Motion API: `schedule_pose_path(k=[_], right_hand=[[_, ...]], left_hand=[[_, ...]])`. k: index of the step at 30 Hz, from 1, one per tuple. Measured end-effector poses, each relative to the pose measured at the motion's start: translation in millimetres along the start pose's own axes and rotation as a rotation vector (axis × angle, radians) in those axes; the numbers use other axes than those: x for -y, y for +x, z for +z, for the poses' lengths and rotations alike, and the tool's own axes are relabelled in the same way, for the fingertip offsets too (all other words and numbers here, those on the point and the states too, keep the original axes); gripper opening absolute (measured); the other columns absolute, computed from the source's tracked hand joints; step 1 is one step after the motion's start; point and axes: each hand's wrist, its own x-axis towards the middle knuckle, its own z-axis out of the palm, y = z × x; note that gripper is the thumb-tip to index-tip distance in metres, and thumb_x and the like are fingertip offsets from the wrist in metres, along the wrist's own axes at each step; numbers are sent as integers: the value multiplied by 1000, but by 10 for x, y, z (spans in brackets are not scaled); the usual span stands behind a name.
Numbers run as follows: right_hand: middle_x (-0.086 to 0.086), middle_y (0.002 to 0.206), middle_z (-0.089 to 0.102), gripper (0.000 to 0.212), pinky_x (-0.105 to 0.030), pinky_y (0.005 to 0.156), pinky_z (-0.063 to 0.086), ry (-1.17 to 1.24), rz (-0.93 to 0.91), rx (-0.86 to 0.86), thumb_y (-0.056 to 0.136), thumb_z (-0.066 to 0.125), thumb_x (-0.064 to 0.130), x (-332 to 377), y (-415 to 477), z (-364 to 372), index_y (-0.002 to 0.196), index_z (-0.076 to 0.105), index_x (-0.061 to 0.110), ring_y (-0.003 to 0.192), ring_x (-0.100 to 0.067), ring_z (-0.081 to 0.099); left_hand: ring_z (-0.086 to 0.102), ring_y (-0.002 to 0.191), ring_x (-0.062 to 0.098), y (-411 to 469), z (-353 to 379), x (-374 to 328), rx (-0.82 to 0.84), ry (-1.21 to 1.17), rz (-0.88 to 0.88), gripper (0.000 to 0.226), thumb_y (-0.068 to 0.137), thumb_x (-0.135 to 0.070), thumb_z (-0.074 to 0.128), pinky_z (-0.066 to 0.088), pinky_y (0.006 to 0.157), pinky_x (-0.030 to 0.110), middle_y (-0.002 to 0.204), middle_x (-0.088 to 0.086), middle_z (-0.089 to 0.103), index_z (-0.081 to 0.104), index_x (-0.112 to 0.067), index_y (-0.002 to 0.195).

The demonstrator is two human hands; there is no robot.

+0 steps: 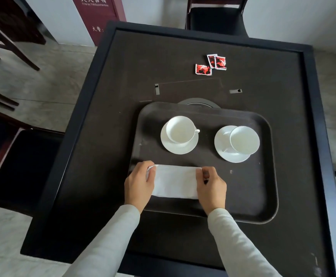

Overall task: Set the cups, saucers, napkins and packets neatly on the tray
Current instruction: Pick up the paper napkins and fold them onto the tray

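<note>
**Both hands on the napkin at the tray's near edge**

The left hand (138, 181) lies on the left end of a folded white napkin (175, 181), fingers curled over its edge, its grip closed on the cloth. The napkin lies flat in the near left part of the dark tray (263, 196), its long side running left to right. The right hand (211, 186) holds the napkin's right end, thumb and fingers pinched on the corner.

Farther back on the tray, the left cup (180, 129) stands upright on the left saucer (178, 145), its handle pointing right. To the right, well apart from it, the right cup (244, 139) sits off-centre on the right saucer (223, 144), pushed toward that saucer's right rim.

Beyond the tray, three red packets (211, 64) lie on the dark surface (107, 136), off the tray; two overlap and the third lies just left of them. Light grey sleeves (111, 240) cover both forearms.
</note>
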Motion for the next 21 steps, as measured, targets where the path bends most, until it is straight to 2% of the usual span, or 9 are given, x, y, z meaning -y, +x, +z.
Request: schedule_pose_path(k=[8, 12, 14, 17, 21], right_hand=[[8, 75, 65, 13, -27, 66, 42, 5, 1, 6, 98, 59, 34, 17, 37, -8, 92, 58, 23, 72, -16, 59], [12, 71, 62, 13, -13, 61, 37, 10, 33, -19, 96, 61, 38, 40, 31, -46, 88, 55, 29, 69, -5, 58], [11, 71, 62, 13, -11, 60, 35, 3, 55, -32, 95, 62, 39, 22, 23, -89, 88, 56, 28, 69, -3, 57], [12, 71, 62, 14, -15, 60, 37, -22, 84, -28, 94, 63, 39, -24, 12, -165, 88, 57, 27, 69, -4, 58], [15, 70, 64, 17, -27, 66, 42, -49, 107, -38, 94, 63, 38, -77, -50, -293, 85, 60, 24, 69, -5, 59]], left_hand=[[70, 89, 22, 28, 37, -5, -22, 27, 11, 14, 97, -22, 66, 55, 75, 28, 104, 2, 72, 69, -13, 107], [71, 82, 23, 31, 31, 18, -50, 84, -6, 14, 95, -24, 68, 51, 70, 25, 102, 3, 71, 67, -15, 106], [71, 78, 23, 22, 7, 25, -73, 109, -7, 13, 95, -24, 68, 49, 68, 25, 100, 3, 70, 66, -16, 105], [71, 78, 25, 20, -49, 28, -91, 128, -3, 14, 95, -22, 68, 50, 68, 28, 103, 3, 70, 66, -15, 107], [72, 87, 31, 30, -174, 5, -75, 120, -75, 18, 97, -24, 66, 57, 74, 37, 113, 4, 70, 67, -15, 111]])
